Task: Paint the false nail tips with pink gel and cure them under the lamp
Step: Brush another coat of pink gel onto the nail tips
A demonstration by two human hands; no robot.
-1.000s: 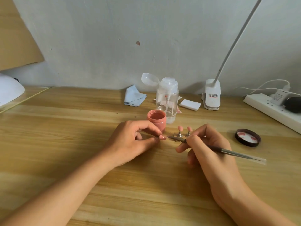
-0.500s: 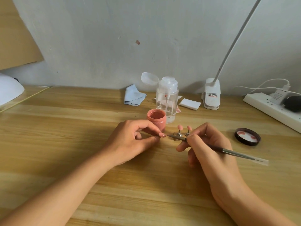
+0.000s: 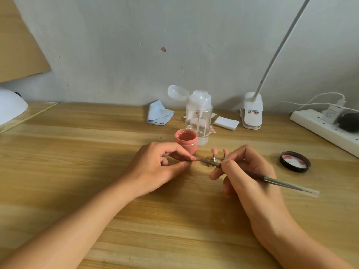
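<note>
Pinching one false nail tip between thumb and forefinger, my left hand lay curled on the wooden table, just in front of the open jar of pink gel. My right hand gripped the brush like a pen, fingers closed round its shaft. The working end met the tip I was holding, and the capped far end stuck out to my right. That tip looked pink, though I could not tell at that size whether its coat was complete.

Two more tips stood on the small stand just behind the brush, both showing pink, so I judged the painting to be well along, perhaps on the last piece. Whether any of them had been cured I could not tell. The white curing lamp sat well apart at the far left edge of the table, with no tips near it. What remained, as I reckoned it, was to finish this coat, set the tip on the stand with the others and carry them over to the lamp.

The jar's black lid lay upturned to my right, smeared pink inside. Behind the jar stood a clear pump bottle, with a blue cloth, a white pad, a clip lamp and a power strip along the wall.
</note>
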